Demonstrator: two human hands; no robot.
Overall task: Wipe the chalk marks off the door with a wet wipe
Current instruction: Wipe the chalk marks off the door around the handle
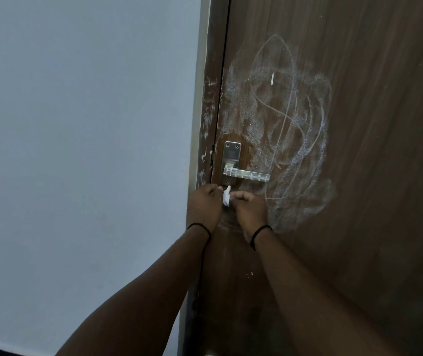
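Observation:
A brown wooden door (372,124) carries white chalk marks (290,119): looping lines and smeared patches above and to the right of the handle. Just below the handle, my left hand (204,206) and my right hand (250,210) are held close together. Both pinch a small crumpled white wet wipe (226,196) between their fingertips. The wipe hangs between the hands, just in front of the door, and I cannot tell whether it touches the wood.
A silver lever handle (247,175) on a metal plate (231,155) sticks out right above my hands. The door frame (206,111) with chalk smudges runs along the left, and a pale blue-grey wall (82,150) fills the left side.

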